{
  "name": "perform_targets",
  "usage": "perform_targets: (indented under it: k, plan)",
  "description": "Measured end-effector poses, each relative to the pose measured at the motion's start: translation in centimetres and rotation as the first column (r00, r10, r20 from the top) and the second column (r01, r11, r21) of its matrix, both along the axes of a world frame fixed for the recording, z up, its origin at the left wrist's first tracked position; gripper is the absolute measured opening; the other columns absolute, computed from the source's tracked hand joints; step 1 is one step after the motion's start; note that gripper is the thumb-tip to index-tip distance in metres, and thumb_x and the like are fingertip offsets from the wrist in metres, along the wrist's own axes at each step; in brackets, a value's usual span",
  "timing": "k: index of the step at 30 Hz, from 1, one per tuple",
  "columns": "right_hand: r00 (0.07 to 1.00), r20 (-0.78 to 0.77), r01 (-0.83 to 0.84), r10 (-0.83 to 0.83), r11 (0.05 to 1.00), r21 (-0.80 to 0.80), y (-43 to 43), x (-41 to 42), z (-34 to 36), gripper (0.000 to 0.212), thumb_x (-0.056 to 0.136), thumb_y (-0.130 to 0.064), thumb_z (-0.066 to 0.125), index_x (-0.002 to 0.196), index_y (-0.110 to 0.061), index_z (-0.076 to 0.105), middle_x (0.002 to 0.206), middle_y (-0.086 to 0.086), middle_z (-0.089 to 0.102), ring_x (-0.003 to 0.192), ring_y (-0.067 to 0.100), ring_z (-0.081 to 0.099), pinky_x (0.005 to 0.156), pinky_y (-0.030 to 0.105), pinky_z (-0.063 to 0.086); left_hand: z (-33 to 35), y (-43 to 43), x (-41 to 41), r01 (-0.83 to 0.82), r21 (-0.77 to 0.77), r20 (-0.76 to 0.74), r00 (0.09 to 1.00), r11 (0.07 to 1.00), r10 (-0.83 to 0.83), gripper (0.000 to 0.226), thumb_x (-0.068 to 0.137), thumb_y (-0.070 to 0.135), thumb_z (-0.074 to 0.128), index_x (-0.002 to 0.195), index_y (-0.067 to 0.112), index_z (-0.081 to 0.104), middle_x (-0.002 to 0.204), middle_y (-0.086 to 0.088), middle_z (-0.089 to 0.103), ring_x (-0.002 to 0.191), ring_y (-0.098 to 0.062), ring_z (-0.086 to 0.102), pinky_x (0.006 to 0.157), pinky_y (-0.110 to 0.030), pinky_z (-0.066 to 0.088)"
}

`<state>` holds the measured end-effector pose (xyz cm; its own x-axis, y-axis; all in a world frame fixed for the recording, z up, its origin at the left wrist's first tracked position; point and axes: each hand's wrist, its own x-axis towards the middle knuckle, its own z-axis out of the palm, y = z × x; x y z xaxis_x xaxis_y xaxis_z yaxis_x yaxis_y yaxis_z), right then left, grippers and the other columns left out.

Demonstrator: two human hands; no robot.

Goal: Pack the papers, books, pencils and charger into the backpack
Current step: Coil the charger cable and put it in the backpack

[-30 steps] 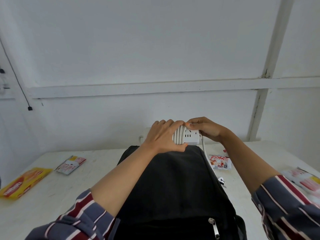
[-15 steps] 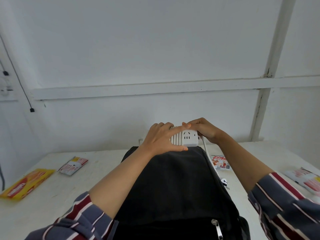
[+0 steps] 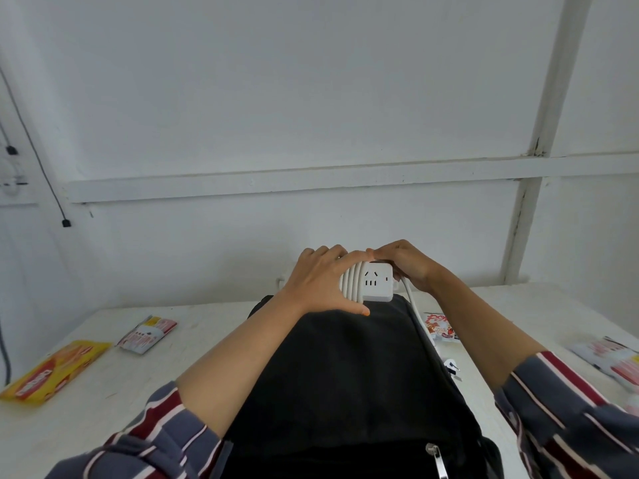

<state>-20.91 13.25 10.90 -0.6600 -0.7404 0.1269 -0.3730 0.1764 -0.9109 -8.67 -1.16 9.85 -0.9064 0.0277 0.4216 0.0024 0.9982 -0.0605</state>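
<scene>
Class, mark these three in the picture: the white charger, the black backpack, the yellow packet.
white charger (image 3: 377, 283): head view, on its socket face.
black backpack (image 3: 345, 375): head view, middle of its upper panel.
yellow packet (image 3: 52, 371): head view, middle of its printed top.

L hand (image 3: 321, 281) grips white charger block (image 3: 377, 283) at its cord-wound end, thumb underneath. R hand (image 3: 404, 267) holds the other end, fingertips meeting L's on top. Loose cord (image 3: 415, 305) drops below R wrist. Black backpack (image 3: 345, 375) lies under both hands; snack packet (image 3: 439, 328) beside R forearm.
</scene>
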Motion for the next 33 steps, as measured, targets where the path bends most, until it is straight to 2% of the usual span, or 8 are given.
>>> perform_targets:
  k: [5, 9, 12, 17, 20, 26, 31, 33]
  plan:
    - [0.998, 0.056, -0.007, 0.008, 1.000, -0.023, 0.4, -0.5, 0.3, 0.032, 0.096, -0.020, 0.041, 0.074, -0.009, 0.060, 0.069, 0.006, 0.063, 0.066, 0.017, 0.053, 0.058, 0.021, 0.035, 0.1, 0.5, -0.2, -0.002, 0.003, -0.056, 0.998, 1.000, 0.002, 0.081, 0.067, 0.066, 0.066, 0.136, 0.034, 0.039, 0.123, 0.000, 0.053, 0.107, -0.017, 0.049, 0.093, -0.030, 0.029]
    - [0.986, 0.084, -0.142, 0.143, 0.990, -0.016, 0.9, -1.1, 0.0, 0.030, 0.097, -0.022, 0.037, 0.102, -0.014, 0.066, 0.097, 0.009, 0.068, 0.088, 0.018, 0.061, 0.079, 0.025, 0.045, 0.0, 0.7, -0.2, 0.018, 0.054, -0.118, 0.993, 0.998, -0.012, 0.079, 0.065, 0.064, 0.070, 0.132, 0.032, 0.045, 0.117, -0.002, 0.057, 0.102, -0.019, 0.053, 0.090, -0.030, 0.032]
    - [0.994, 0.093, -0.053, 0.062, 0.993, -0.103, 1.9, -2.3, -1.4, 0.025, 0.097, -0.021, 0.043, 0.108, -0.013, 0.065, 0.108, 0.011, 0.066, 0.099, 0.024, 0.060, 0.084, 0.030, 0.046, 0.1, 1.0, -0.3, 0.058, 0.129, -0.184, 0.982, 0.990, -0.033, 0.077, 0.060, 0.065, 0.065, 0.126, 0.030, 0.050, 0.110, -0.002, 0.060, 0.096, -0.020, 0.057, 0.085, -0.031, 0.036]
    - [0.987, 0.144, 0.082, -0.067, 0.992, -0.099, 3.2, -2.6, -3.9, 0.022, 0.093, -0.006, 0.052, 0.112, -0.010, 0.061, 0.093, 0.016, 0.065, 0.070, 0.021, 0.060, 0.070, 0.030, 0.053, 1.0, 1.0, -0.4, 0.059, 0.194, -0.223, 0.975, 0.979, -0.015, 0.077, 0.062, 0.066, 0.060, 0.129, 0.030, 0.047, 0.118, 0.002, 0.059, 0.099, -0.014, 0.056, 0.085, -0.026, 0.036]
    - [0.986, 0.035, 0.164, -0.161, 0.977, -0.134, 1.7, -1.6, -4.3, 0.022, 0.091, 0.002, 0.051, 0.108, -0.004, 0.063, 0.075, 0.011, 0.061, 0.056, 0.017, 0.048, 0.053, 0.023, 0.046, 1.2, 2.0, -0.9, 0.067, 0.223, -0.261, 0.965, 0.973, -0.007, 0.075, 0.065, 0.063, 0.068, 0.129, 0.030, 0.047, 0.118, 0.002, 0.059, 0.099, -0.014, 0.055, 0.086, -0.029, 0.039]
    - [0.918, -0.370, 0.188, -0.139, 0.977, 0.101, -0.1, 0.9, -3.5, 0.019, 0.095, -0.015, 0.048, 0.085, -0.011, 0.064, 0.081, 0.012, 0.062, 0.064, 0.015, 0.051, 0.063, 0.020, 0.041, 0.9, 1.3, -1.9, -0.102, 0.198, -0.273, 0.949, 0.975, 0.155, 0.076, 0.067, 0.062, 0.068, 0.133, 0.033, 0.042, 0.118, -0.002, 0.057, 0.102, -0.021, 0.055, 0.088, -0.034, 0.037]
    - [0.863, -0.502, 0.137, 0.051, 0.934, 0.330, -0.3, 2.4, -3.4, 0.031, 0.094, -0.012, 0.047, 0.125, -0.008, 0.049, 0.105, 0.011, 0.059, 0.084, 0.019, 0.052, 0.076, 0.026, 0.038, 0.0, 0.5, -2.3, -0.251, 0.156, -0.219, 0.934, 0.955, 0.281, 0.076, 0.070, 0.061, 0.065, 0.136, 0.036, 0.036, 0.123, -0.002, 0.053, 0.107, -0.022, 0.052, 0.091, -0.035, 0.033]
    - [0.807, -0.588, 0.201, 0.062, 0.907, 0.371, 0.0, 2.6, -3.6, 0.031, 0.095, -0.010, 0.046, 0.126, -0.007, 0.045, 0.113, 0.014, 0.059, 0.089, 0.024, 0.054, 0.077, 0.029, 0.040, 0.0, 0.0, -2.5, -0.284, 0.105, -0.176, 0.938, 0.953, 0.298, 0.078, 0.071, 0.063, 0.064, 0.138, 0.037, 0.033, 0.124, -0.003, 0.052, 0.109, -0.022, 0.051, 0.093, -0.036, 0.032]
